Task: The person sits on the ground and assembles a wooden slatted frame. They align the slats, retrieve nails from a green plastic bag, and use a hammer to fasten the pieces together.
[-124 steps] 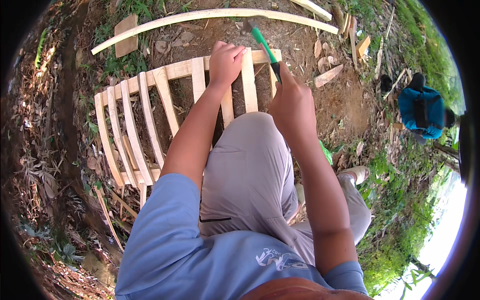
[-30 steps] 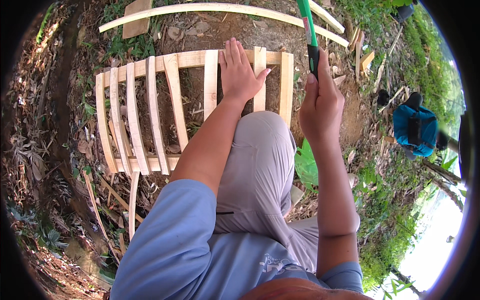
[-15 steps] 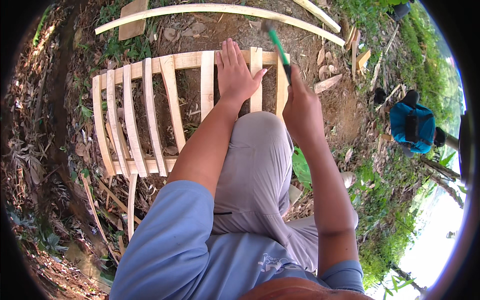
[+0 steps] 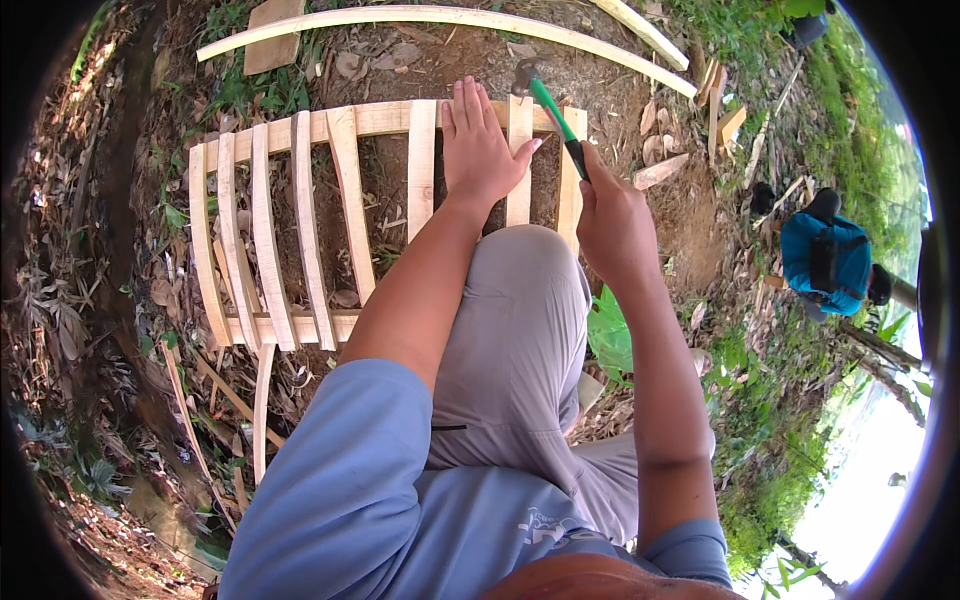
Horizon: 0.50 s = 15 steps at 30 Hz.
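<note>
The left hand (image 4: 478, 160) lies flat over the rail (image 4: 375, 118), fingers straight and clamped on nothing, thumb spread across the slat (image 4: 518, 190). The slat is just right of those fingers, its long axis running roughly along them. The right hand (image 4: 617, 215), farther from it, has its fingers clamped around the hammer (image 4: 553, 108), whose head is by the slat's far end.

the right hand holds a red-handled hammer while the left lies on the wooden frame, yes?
The hammer isn't red-handled: the head view shows green and black. The right hand does hold it, and the left hand lies on the wooden frame.
</note>
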Available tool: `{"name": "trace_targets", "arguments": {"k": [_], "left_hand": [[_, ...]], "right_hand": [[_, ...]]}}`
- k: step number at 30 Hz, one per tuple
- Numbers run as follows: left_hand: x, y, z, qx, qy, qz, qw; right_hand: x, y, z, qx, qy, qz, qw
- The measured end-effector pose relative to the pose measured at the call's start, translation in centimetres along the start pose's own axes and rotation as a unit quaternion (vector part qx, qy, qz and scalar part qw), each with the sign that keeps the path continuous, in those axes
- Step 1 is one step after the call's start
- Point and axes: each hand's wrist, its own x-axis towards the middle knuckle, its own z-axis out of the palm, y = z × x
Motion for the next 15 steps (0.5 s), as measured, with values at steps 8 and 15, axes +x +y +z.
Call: {"name": "trace_targets", "arguments": {"k": [8, 15], "left_hand": [[-0.3, -0.2, 0.2, 0.004, -0.009, -0.010, 1.000], [-0.8, -0.5, 0.8, -0.002, -0.010, -0.015, 1.000]], "right_hand": [[1.2, -1.8, -1.4, 0.119, 0.228, -0.075, 0.963], [0.7, -3.2, -3.1, 0.084, 0.126, 0.001, 0.988]]}}
